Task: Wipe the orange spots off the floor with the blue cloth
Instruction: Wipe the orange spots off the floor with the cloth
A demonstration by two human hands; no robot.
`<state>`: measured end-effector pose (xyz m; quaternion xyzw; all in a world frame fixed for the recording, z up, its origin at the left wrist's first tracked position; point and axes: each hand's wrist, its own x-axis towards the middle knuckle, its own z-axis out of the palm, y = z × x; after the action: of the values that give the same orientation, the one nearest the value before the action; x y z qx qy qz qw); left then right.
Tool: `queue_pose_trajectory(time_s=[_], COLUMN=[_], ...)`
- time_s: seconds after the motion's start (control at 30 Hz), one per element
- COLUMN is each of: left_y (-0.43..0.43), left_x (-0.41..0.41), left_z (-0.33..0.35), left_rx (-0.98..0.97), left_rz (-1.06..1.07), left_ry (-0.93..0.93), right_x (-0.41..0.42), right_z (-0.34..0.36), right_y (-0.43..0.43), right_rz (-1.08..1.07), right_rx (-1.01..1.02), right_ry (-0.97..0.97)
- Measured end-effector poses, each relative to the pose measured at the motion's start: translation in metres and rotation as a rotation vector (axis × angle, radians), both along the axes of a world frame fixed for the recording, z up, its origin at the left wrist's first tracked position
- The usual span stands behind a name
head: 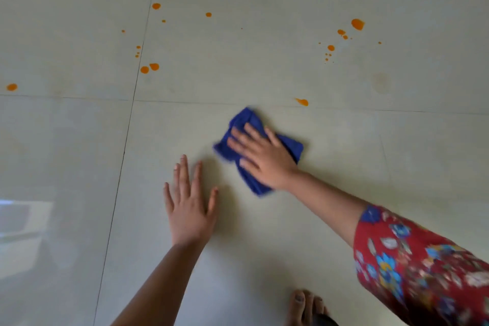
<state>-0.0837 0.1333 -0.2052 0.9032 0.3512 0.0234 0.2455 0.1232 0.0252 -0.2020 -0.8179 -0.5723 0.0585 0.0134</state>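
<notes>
Two hands on floor, cloth under the right one

Right hand (262, 157) lies flat on the cloth (258, 149), fingers spread and extended, palm pressing down; not gripping, just bearing on it. Cloth is blue, crumpled, edges blurred, lying on the floor (344, 167) just below a grout line. Left hand (189, 206) is flat on bare tile just beside the cloth, fingers open and splayed, holding nothing. Spots (357, 24) are orange, scattered over the far tiles, all beyond the cloth. Nearest one (302, 101) is a smeared drop just above and right of the cloth, not touching it. Right arm has a red floral sleeve (423, 267). Bare toes (304, 304) show at the bottom edge.
</notes>
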Motion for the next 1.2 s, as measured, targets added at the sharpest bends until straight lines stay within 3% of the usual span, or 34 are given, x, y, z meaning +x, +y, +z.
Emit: queue_pose_trajectory(time_s=[0.07, 0.1, 0.13, 0.23, 0.3, 0.37, 0.5, 0.53, 0.6, 0.7, 0.73, 0.87, 0.9, 0.93, 1.03, 1.2], left_y=[0.023, 0.034, 0.043, 0.056, 0.054, 0.052, 0.054, 0.054, 0.053, 0.051, 0.051, 0.052, 0.051, 0.051, 0.051, 0.050], left_x=[0.005, 0.009, 0.012, 0.016, 0.017, 0.017, 0.017, 0.018, 0.017, 0.017, 0.017, 0.016, 0.016, 0.016, 0.015, 0.016], left_z=[0.006, 0.008, 0.008, 0.002, -0.003, -0.003, -0.003, -0.003, -0.003, -0.004, -0.005, -0.009, -0.010, -0.010, -0.007, -0.007], left_rx=[0.004, 0.003, 0.001, 0.020, 0.044, 0.059, 0.053, 0.057, 0.072, 0.098, 0.103, 0.135, 0.139, 0.141, 0.143, 0.139], left_rz=[0.031, 0.002, -0.034, -0.095, -0.085, -0.072, -0.088, -0.093, -0.092, -0.082, -0.080, -0.080, -0.083, -0.084, -0.077, -0.079], left_ry=[0.009, 0.034, 0.059, 0.137, 0.157, 0.145, 0.143, 0.143, 0.148, 0.147, 0.146, 0.144, 0.141, 0.138, 0.138, 0.144], right_x=[-0.010, 0.001, 0.017, 0.060, 0.059, 0.035, -0.004, 0.010, 0.045, 0.070, 0.059, 0.014, 0.025, 0.040, 0.095, 0.124], right_z=[0.001, 0.001, 0.000, 0.002, 0.006, 0.006, 0.003, 0.002, -0.001, 0.003, 0.003, -0.001, -0.001, 0.000, 0.001, -0.004], right_y=[-0.035, -0.048, -0.055, -0.030, 0.008, 0.038, 0.027, 0.029, 0.045, 0.077, 0.085, 0.080, 0.081, 0.086, 0.083, -0.009], right_rz=[0.305, 0.359, 0.300, -0.185, -0.331, -0.210, 0.415, 0.472, 0.257, -0.371, -0.382, 0.354, 0.393, 0.309, -0.202, -0.811], right_rx=[-0.046, -0.036, -0.027, 0.012, 0.039, 0.020, -0.021, -0.011, 0.009, 0.132, 0.135, -0.012, -0.014, 0.007, 0.039, 0.098], right_ry=[0.019, 0.029, 0.032, 0.001, 0.013, 0.057, 0.080, 0.072, 0.075, 0.082, 0.082, 0.068, 0.082, 0.089, 0.057, -0.035])
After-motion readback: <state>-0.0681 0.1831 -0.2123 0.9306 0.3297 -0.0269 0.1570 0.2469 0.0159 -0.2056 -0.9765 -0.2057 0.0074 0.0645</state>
